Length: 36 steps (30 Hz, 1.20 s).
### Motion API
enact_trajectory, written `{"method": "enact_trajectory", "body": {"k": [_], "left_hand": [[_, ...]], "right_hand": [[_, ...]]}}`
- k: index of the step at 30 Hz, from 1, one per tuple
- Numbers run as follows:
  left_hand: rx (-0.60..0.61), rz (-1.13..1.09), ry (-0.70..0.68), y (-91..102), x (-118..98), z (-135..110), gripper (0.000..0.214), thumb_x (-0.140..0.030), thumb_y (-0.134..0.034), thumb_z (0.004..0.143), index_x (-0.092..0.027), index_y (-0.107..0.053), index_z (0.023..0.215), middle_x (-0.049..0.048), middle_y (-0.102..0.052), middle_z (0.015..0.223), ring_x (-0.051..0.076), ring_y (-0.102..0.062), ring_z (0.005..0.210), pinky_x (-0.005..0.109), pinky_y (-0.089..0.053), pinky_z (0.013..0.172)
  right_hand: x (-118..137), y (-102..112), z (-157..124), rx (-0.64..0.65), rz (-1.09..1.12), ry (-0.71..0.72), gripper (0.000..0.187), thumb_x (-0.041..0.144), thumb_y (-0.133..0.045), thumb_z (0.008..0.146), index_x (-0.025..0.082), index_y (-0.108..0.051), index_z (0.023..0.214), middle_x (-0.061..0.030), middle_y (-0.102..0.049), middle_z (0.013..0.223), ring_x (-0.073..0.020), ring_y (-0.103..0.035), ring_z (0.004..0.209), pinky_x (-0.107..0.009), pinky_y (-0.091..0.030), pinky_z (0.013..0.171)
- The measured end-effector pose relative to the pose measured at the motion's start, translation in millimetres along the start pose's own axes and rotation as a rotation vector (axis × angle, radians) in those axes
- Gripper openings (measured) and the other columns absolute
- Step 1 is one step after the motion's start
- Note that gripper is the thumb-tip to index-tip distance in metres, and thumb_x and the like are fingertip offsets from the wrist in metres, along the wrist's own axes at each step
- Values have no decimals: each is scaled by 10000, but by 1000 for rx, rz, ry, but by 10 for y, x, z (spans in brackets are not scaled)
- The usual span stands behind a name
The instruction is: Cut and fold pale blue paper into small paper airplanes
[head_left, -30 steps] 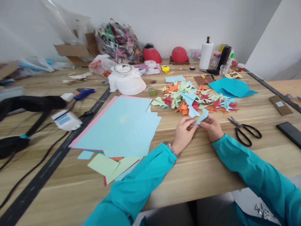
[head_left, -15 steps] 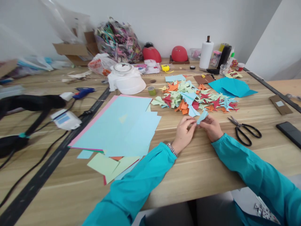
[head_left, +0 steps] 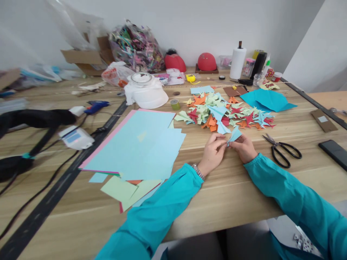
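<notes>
A small folded piece of light blue paper (head_left: pixel 235 134) is held between my two hands, just above the wooden table. My left hand (head_left: pixel 213 151) pinches its lower left edge with thumb and fingers. On the other side, my right hand (head_left: pixel 245 148) grips it between thumb and fingers. Right beyond the hands lies a heap of folded paper figures (head_left: pixel 217 108) in pale green, orange, red and light blue. To the right of my right hand rest black-handled scissors (head_left: pixel 282 150), their blades slightly apart.
Light blue paper sheets (head_left: pixel 135 144) lie stacked at the left, with pale green pieces (head_left: pixel 119 189) near them. A turquoise sheet (head_left: pixel 268 101) and a phone (head_left: pixel 334 153) lie to the right. Behind stand a white cap (head_left: pixel 149 95), a tape roll (head_left: pixel 175 104) and a glue gun (head_left: pixel 96 107).
The folded light blue paper has turned a little and now shows a wider, more pointed face. Both hands keep nearly the same place, their fingers shifted slightly.
</notes>
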<state>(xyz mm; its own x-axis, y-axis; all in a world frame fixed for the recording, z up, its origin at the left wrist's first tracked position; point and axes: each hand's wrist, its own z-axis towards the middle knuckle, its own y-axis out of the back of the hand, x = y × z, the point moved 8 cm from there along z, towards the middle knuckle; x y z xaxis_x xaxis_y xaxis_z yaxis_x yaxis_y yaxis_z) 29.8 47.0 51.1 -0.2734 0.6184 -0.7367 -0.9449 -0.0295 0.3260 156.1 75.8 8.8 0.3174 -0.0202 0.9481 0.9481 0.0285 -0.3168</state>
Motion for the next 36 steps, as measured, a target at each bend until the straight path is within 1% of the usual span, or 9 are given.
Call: {"method": "enact_trajectory", "body": {"k": [3, 7, 11, 16, 20, 22, 26, 28, 36], "left_hand": [[-27, -37, 4, 33, -46, -5, 119, -204, -540, 861, -176, -656, 868, 88, -578, 1030, 177, -588, 967, 339, -490, 867], [-132, -53, 54, 138, -33, 2, 153, -232, -505, 886, -182, -638, 942, 82, -572, 1021, 174, -566, 990, 322, -481, 865], [-173, -46, 137, 171, 72, 8, 147, -228, -514, 879, -189, -626, 967, 74, -562, 1015, 169, -559, 975, 293, -490, 807], [-157, -49, 138, 150, 102, 9, 144, -213, -512, 873, -183, -625, 958, 73, -564, 1010, 166, -562, 943, 292, -487, 799], [-149, -45, 168, 155, 97, 10, 150, -221, -509, 873, -181, -625, 958, 73, -564, 1009, 171, -565, 949, 288, -489, 789], [-131, -69, 171, 147, 79, 15, 147, -242, -512, 875, -184, -625, 947, 71, -565, 998, 165, -570, 928, 275, -495, 764], [-44, -147, 147, 70, 39, 13, 187, -306, -549, 860, -178, -619, 978, 73, -576, 980, 154, -587, 862, 270, -505, 735], [-7, -166, 140, 25, 37, 1, 233, -314, -580, 842, -175, -608, 1026, 77, -603, 971, 158, -597, 847, 285, -509, 746], [-16, -131, 130, 14, 73, 2, 138, -250, -558, 852, -174, -652, 918, 63, -641, 865, 150, -596, 771, 283, -505, 691]], "right_hand": [[15, -26, 3, 53, 110, -97, 257, 182, -705, 528, 200, -546, 729, 40, -547, 609, -107, -482, 547, -234, -373, 472], [96, -110, -19, 231, 301, -213, 224, 228, -621, 524, 212, -432, 643, 31, -409, 586, -92, -344, 505, -193, -204, 370], [187, -147, -57, 323, 316, -195, 244, 295, -599, 537, 221, -384, 623, 31, -305, 597, -93, -220, 505, -186, -108, 346], [193, -162, -73, 358, 336, -196, 251, 285, -600, 532, 220, -377, 625, 35, -278, 600, -95, -181, 511, -181, -83, 341], [144, -134, -63, 333, 380, -249, 228, 242, -598, 497, 214, -406, 617, 35, -330, 587, -87, -210, 496, -180, -102, 341], [107, -110, -52, 280, 378, -256, 218, 226, -614, 491, 215, -452, 637, 29, -401, 591, -90, -285, 497, -182, -146, 344], [28, -43, -25, 123, 255, -209, 235, 202, -713, 508, 211, -563, 688, 17, -577, 653, -123, -496, 576, -227, -363, 440], [5, -44, -17, 105, 183, -175, 249, 204, -767, 503, 203, -597, 685, 18, -628, 661, -132, -551, 596, -261, -430, 514], [41, 79, 27, 69, 40, -54, 252, 261, -827, 505, 194, -655, 677, 4, -669, 650, -125, -559, 562, -256, -439, 508]]}}
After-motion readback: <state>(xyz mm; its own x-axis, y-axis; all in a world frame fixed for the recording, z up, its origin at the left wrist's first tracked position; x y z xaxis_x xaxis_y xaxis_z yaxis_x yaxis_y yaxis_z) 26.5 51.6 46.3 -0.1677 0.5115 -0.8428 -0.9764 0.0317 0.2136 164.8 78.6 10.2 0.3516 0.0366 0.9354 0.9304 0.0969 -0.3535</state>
